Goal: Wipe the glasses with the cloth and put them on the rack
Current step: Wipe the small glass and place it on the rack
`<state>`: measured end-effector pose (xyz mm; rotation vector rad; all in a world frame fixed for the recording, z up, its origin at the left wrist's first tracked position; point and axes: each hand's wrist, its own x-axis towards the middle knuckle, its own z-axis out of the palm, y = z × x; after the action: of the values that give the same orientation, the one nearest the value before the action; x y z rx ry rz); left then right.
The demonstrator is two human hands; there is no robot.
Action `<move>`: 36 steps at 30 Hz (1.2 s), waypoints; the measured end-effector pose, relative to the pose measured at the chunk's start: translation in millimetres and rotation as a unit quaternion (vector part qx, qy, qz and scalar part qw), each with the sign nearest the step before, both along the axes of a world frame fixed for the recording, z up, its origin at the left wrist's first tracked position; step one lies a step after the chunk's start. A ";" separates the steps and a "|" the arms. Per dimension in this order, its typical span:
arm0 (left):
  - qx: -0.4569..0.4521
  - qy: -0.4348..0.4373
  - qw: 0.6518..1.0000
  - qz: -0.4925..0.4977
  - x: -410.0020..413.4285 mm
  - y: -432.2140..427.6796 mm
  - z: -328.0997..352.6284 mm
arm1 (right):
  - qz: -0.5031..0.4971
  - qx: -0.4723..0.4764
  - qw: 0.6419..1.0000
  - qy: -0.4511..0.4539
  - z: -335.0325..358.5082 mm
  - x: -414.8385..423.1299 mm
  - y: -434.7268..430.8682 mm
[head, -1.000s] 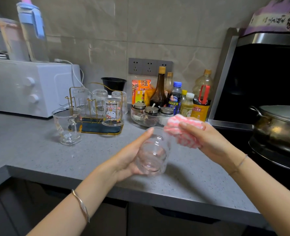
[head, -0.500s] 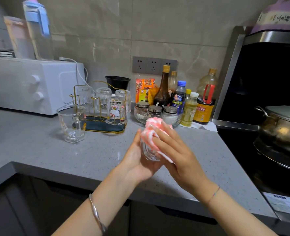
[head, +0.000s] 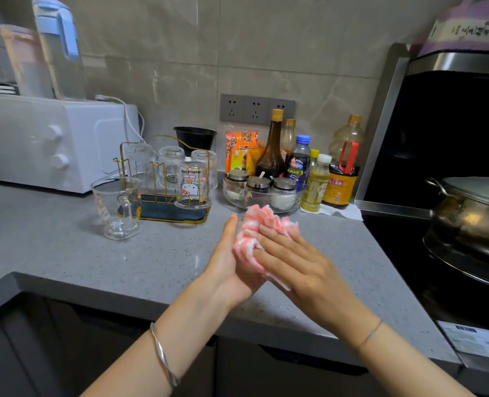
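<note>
Both hands wrapped up in the pink-and-white cloth [head: 256, 222], right above the grey counter [head: 94, 253]

The right hand [head: 303, 267] lies over the cloth with its fingers [head: 277, 236] draped across the top, and a fold pokes out between thumb and forefinger, so it's got hold of the cloth. The left hand [head: 229, 265] is pressed up against the other side, thumb edge pointing up. Its fingers are hidden behind the bundle, so honestly can't tell what its grip is doing. Whatever is inside the cloth is fully covered. Back left, the gold wire rack [head: 163, 206] holds ribbed glasses [head: 171, 164] mouth-down, plus a cartoon-cat glass [head: 192, 184] mouth-down at its front right corner. A clear handled cup [head: 117, 207] stands upright on the counter just left of the rack, well apart from the hands.
</note>
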<state>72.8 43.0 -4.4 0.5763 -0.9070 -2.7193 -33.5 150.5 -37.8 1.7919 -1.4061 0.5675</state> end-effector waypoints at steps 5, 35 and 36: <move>-0.009 -0.031 0.999 0.024 1.5 -10.0 7.5 | -0.009 -0.035 0.999 -0.024 -1.9 2.6 2.4; -0.293 0.020 0.955 0.053 7.8 -10.2 -21.6 | 0.086 -0.067 0.688 -0.717 30.9 15.7 21.3; -0.300 0.021 0.952 0.056 10.9 -9.9 -25.0 | 0.084 -0.078 0.674 -0.730 35.2 12.2 21.8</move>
<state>83.7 33.1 -29.4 0.4206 -1.5434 -2.1719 -21.4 172.3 -2.6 1.1070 -1.9496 2.4962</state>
